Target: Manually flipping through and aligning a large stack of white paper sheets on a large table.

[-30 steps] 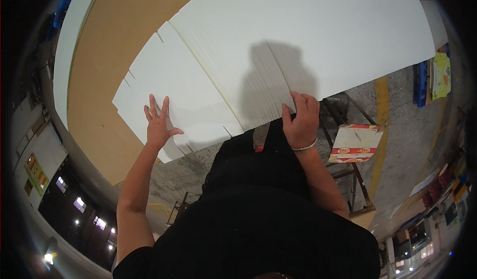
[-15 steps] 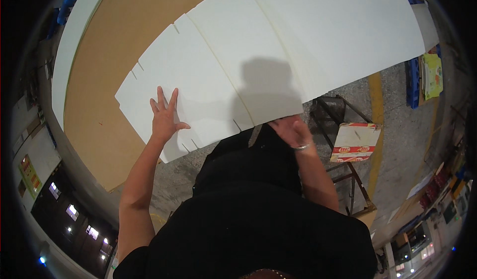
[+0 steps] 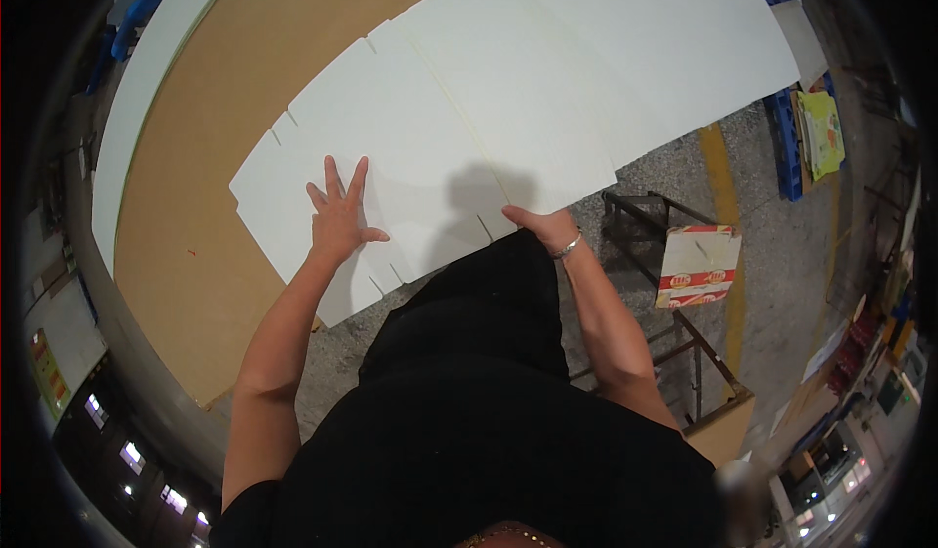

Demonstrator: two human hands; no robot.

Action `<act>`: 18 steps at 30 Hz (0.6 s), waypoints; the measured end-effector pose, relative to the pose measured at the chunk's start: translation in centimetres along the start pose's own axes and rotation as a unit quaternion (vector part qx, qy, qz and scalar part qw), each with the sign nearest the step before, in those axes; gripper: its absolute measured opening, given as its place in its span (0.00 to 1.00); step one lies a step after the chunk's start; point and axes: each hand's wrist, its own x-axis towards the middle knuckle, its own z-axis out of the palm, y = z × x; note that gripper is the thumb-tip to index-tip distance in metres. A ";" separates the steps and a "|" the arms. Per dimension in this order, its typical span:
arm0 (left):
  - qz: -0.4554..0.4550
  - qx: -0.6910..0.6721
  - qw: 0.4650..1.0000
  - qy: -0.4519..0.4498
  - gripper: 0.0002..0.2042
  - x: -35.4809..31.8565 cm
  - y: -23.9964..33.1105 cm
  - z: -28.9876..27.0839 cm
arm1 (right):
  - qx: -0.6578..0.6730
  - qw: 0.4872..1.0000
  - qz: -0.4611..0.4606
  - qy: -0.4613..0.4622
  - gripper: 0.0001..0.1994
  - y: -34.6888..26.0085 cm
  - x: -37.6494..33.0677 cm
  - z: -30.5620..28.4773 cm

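Left hand: the left hand (image 3: 339, 222) was laid palm down on the sheet, its fingers spread apart and the thumb turned out to the right; nothing was seen gripped in it.
Right hand: the right hand (image 3: 547, 230) was set at the near edge, its thumb rested on top by the lower end of a crease (image 3: 456, 108); the other fingers were mostly hidden, so whether the edge was pinched could not be told. A bracelet (image 3: 570, 245) was worn at the wrist.
White sheet: the creased white sheet (image 3: 430, 167) was spread flat before the body, with short slots cut into its near and far edges.
Handling: it was judged to be light for its breadth, stiff across the panels but easily bent along the creases, smooth enough to slide, and apt to be torn or dented at the slots.
Hold: the plain near edge between slots was judged the best place to be grasped, thumb above and fingers below, with the wide panel steadied by an open palm.
Brown board: the left end of the sheet was underlain by a brown board (image 3: 191, 187).
Floor side: a metal frame (image 3: 635, 231), a red-and-white carton piece (image 3: 699, 265) and a blue pallet (image 3: 785, 147) were seen to the right.
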 end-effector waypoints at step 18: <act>0.014 -0.013 1.000 0.016 0.65 0.1 -0.7 0.7 | -0.306 0.925 -0.202 0.101 0.27 0.3 -0.5 2.8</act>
